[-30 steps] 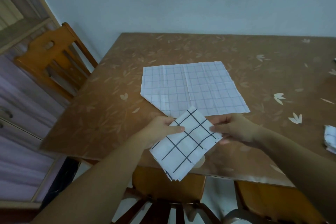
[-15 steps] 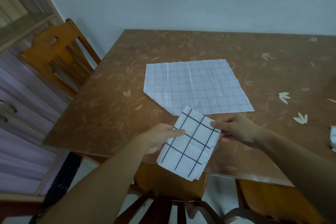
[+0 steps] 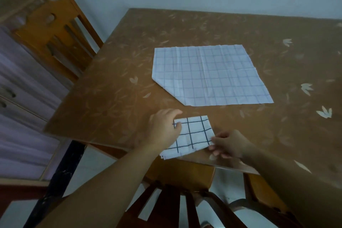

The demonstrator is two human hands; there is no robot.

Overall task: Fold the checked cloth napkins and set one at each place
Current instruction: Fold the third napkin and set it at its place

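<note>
The folded napkin [image 3: 192, 133] lies at the near edge of the surface [image 3: 111, 89], apparently being set at a place. The left hand [image 3: 164, 127] pinches its left edge and the right hand [image 3: 228, 144] its right corner. The likely next move is to square it, let go, then fold the spread napkin [image 3: 209, 76] just beyond.

Folded napkin [image 3: 193, 133]: matt cloth. Table [image 3: 111, 98]: glossy, smooth top. Chair [image 3: 55, 29]: varnished wood.
</note>
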